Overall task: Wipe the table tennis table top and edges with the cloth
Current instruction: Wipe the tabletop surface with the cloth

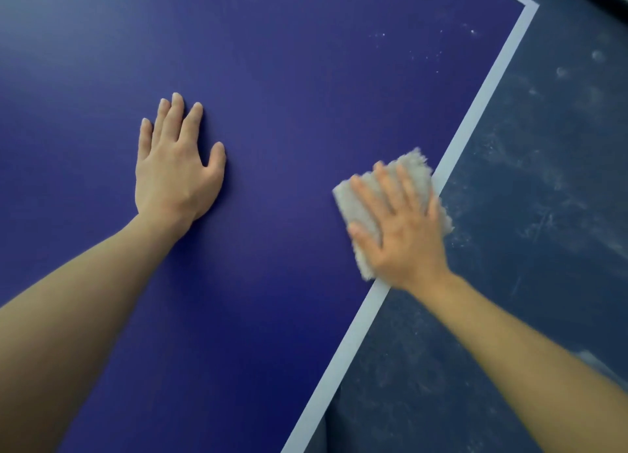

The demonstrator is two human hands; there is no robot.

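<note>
The blue table tennis table top [272,78] fills most of the head view, with a white border line [475,112] running along its right edge. My right hand [404,228] presses flat, fingers straight and spread, on a folded, fluffy off-white cloth [353,201] that lies on the top right at the white line; part of the cloth sticks out over the edge. My left hand [176,170] rests flat on the bare blue surface to the left, fingers straight, holding nothing.
Past the table's right edge lies a dark, dusty, scuffed floor [543,180]. A few pale specks [380,36] dot the blue top near the far right corner [530,5]. A dark strip crosses the top right corner of the view.
</note>
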